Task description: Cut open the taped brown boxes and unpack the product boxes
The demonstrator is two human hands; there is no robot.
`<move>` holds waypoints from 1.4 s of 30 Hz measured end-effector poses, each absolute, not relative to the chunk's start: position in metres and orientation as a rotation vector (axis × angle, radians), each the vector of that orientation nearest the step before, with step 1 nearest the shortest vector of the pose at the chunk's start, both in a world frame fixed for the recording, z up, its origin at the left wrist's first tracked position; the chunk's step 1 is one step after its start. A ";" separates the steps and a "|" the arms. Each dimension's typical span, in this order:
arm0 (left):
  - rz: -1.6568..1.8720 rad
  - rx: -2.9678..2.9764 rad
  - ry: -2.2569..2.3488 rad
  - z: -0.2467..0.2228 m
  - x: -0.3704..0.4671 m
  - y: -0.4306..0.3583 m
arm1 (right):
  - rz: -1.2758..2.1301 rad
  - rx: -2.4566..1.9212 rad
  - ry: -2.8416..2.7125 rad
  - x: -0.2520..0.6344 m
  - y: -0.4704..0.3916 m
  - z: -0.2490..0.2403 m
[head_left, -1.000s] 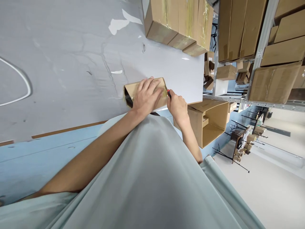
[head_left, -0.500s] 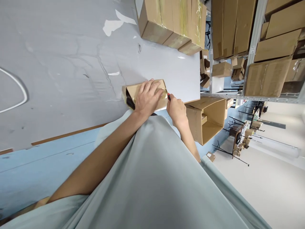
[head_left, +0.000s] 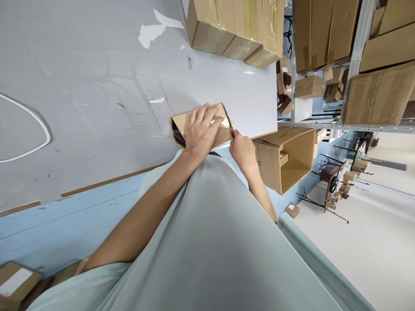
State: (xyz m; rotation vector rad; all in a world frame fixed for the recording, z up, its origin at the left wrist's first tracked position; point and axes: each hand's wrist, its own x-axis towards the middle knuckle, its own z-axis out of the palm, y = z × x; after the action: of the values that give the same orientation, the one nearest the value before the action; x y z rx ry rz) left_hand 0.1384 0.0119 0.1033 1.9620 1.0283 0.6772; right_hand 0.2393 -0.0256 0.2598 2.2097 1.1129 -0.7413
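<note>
Firstly, at far left, low down: a labelled box (head_left: 13, 280), apart from the work. Above it, on the grey table (head_left: 97, 138): a loop of white cable (head_left: 45, 129), well apart from both hands. Next, towards the middle: torn white scraps (head_left: 149, 34), lying loose on the surface.

At the table's near edge: a small cardboard carton (head_left: 182, 121), lying on its side, with a dark gap at its left end. On top of it: the left hand (head_left: 202, 129), palm down, fingers extended and slightly spread, pressing rather than gripping. Just beside those fingers: shiny clear tape (head_left: 226, 122). Along the carton's right edge: a dark line running down to the tool, consistent with a cut already made there and that end partly freed.

At the line's lower end: a red-and-black tool (head_left: 232, 133), probably a cutter, blade too small to confirm. Around its handle: the right hand (head_left: 244, 150), closed in a firm grip.

Above, at the far side: a row of taped boxes (head_left: 240, 26), set side by side. Further right, below table level: a large open box (head_left: 267, 166), with a smaller carton inside. Finally, beyond: metal shelving (head_left: 357, 52), stacked with cardboard boxes.
</note>
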 end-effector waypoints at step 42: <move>0.707 0.841 1.735 0.096 -0.010 -0.017 | -2.232 2.470 1.041 0.325 -0.014 0.015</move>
State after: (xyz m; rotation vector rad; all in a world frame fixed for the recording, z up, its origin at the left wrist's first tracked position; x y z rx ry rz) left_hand -0.0104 -0.0170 0.0957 0.8405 1.7349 0.7067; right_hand 0.3253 -0.0143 0.0147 2.4701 1.0411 -2.2324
